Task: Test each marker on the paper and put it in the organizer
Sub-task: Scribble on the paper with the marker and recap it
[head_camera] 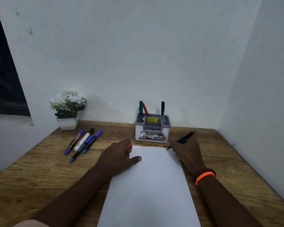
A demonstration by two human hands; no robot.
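Two hands (120,154) (186,149), marker (182,139) on paper (151,185)

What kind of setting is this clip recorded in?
Probably a small home desk or study corner: a wooden table pushed into the angle of two plain white walls, a marker organizer and a potted white flower plant at the back, a sheet of paper in front.

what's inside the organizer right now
Three markers stand in the organizer: a green marker and a red marker at its left end, a black marker at its right. Their lower halves are hidden by its walls.
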